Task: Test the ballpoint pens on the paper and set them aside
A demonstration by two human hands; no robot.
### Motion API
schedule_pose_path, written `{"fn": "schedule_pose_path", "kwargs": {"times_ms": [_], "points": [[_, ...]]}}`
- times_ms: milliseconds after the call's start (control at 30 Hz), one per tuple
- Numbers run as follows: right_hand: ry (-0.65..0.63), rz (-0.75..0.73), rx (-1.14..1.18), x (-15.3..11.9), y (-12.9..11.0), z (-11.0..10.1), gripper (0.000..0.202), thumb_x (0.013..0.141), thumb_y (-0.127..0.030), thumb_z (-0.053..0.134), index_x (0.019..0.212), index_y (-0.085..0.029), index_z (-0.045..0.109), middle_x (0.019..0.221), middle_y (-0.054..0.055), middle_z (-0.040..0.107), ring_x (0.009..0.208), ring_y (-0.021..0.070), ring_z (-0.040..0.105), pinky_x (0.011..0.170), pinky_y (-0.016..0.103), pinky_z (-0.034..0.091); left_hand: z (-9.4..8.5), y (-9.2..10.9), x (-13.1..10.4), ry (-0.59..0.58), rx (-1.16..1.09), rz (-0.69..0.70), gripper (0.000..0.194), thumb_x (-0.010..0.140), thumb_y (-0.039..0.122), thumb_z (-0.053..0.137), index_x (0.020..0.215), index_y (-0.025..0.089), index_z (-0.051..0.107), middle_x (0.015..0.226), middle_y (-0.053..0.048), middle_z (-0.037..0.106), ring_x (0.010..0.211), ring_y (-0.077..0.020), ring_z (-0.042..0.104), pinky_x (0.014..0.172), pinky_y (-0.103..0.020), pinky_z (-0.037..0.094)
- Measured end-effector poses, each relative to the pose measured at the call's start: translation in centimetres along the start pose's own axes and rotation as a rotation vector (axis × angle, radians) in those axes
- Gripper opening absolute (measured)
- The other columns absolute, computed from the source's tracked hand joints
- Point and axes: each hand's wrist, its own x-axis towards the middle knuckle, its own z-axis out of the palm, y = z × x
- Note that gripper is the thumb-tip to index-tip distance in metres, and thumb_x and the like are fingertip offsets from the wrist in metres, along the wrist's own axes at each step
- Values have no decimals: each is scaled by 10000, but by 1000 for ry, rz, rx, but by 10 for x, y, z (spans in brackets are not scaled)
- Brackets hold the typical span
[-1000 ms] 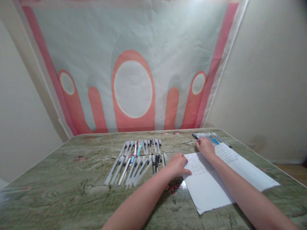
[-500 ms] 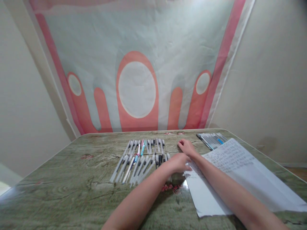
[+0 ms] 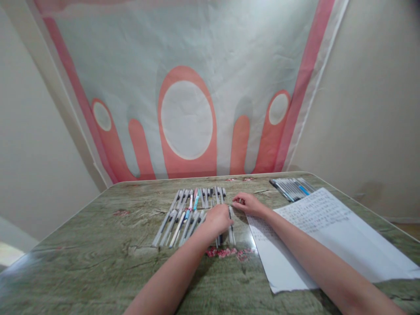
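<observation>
My left hand point(image 3: 217, 218) reaches palm-down over the right part of the near row of gel pens point(image 3: 169, 227). Its fingers point down and are mostly hidden, so a grip cannot be made out. My right hand point(image 3: 247, 204) rests just right of the rows, fingers curled in towards the thumb; anything between them is too small to name. Behind the near row lies a far row of pens point(image 3: 179, 200), mostly clear-barrelled with dark clips. A pink pen and a light-blue pen point(image 3: 196, 200) stand out among them.
A large white sheet with handwriting point(image 3: 315, 236) lies under my right forearm. Beyond it, at the back right, several more pens point(image 3: 292, 188) lie side by side. The wood-patterned table point(image 3: 82, 262) ends before a pink-and-grey printed cloth point(image 3: 187, 118).
My left hand has moved left, from the sheet's edge onto the near row of pens. My right hand has shifted slightly left, closer to the rows.
</observation>
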Motion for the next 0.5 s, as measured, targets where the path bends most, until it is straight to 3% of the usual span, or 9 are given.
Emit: {"fn": "schedule_pose_path", "kwargs": {"times_ms": [100, 233, 500], "points": [[-50, -65, 3, -1, -10, 2, 227, 744, -336, 548, 902, -184, 607, 783, 20, 575, 582, 98, 469, 574, 216, 369, 4, 3, -2, 27, -9, -14, 289, 594, 365, 633, 809, 173, 611, 849, -100, 637, 816, -236, 597, 678, -287, 440], [-76, -128, -40, -3, -15, 2, 236, 740, -316, 557, 939, -198, 600, 825, 23, 556, 584, 92, 450, 570, 211, 357, 5, 7, -5, -3, -8, -26, 268, 595, 314, 628, 820, 170, 604, 860, -101, 639, 819, -238, 599, 679, -285, 441], [-13, -58, -105, -3, -5, 1, 180, 736, -212, 513, 884, -195, 614, 835, 20, 537, 674, 106, 488, 637, 213, 366, 14, 16, -3, 23, -3, -56, 378, 603, 213, 599, 968, 138, 533, 895, -135, 634, 841, -265, 600, 689, -311, 448]]}}
